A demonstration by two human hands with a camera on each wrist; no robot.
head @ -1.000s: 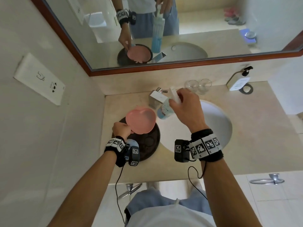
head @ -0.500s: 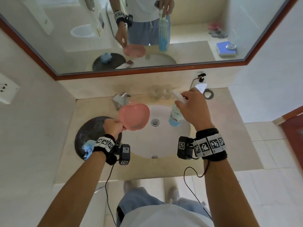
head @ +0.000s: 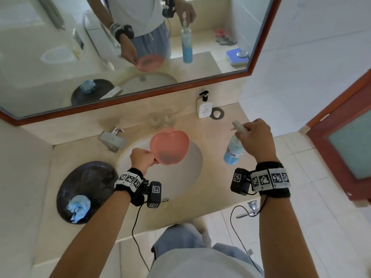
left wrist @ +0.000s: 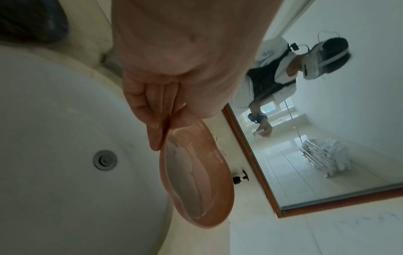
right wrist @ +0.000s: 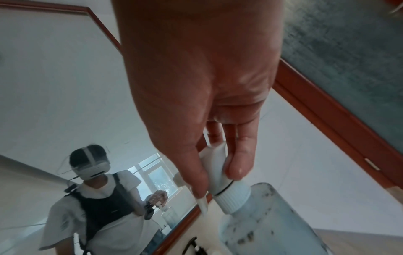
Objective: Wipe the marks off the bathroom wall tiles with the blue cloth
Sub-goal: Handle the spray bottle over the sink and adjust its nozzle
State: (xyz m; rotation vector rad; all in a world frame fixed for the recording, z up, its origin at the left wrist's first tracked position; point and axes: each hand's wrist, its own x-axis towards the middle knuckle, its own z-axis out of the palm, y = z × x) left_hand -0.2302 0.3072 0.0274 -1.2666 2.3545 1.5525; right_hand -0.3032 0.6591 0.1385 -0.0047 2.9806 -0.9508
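The crumpled blue cloth (head: 77, 207) lies on a dark round tray (head: 86, 177) at the counter's left, away from both hands. My left hand (head: 141, 159) pinches the rim of a pink heart-shaped dish (head: 169, 147) over the white basin (head: 184, 177); the left wrist view shows the dish (left wrist: 196, 186) with cloudy liquid in it. My right hand (head: 254, 138) grips the white head of a blue spray bottle (head: 233, 151) above the counter's right side. In the right wrist view, fingers (right wrist: 237, 158) curl round the bottle's nozzle (right wrist: 214, 170). White wall tiles (head: 301, 67) rise at the right.
A chrome tap (head: 113, 139) sits behind the basin, with two clear glasses (head: 161, 120) and a white pump bottle (head: 204, 106) by the mirror (head: 120, 47). A red-framed door (head: 345, 141) stands at the right. A towel ring (head: 250, 208) hangs below the counter edge.
The view has swung right. My left hand carried the pink dish off the dark tray to over the basin, uncovering the blue cloth. My right hand moved the spray bottle to the right.
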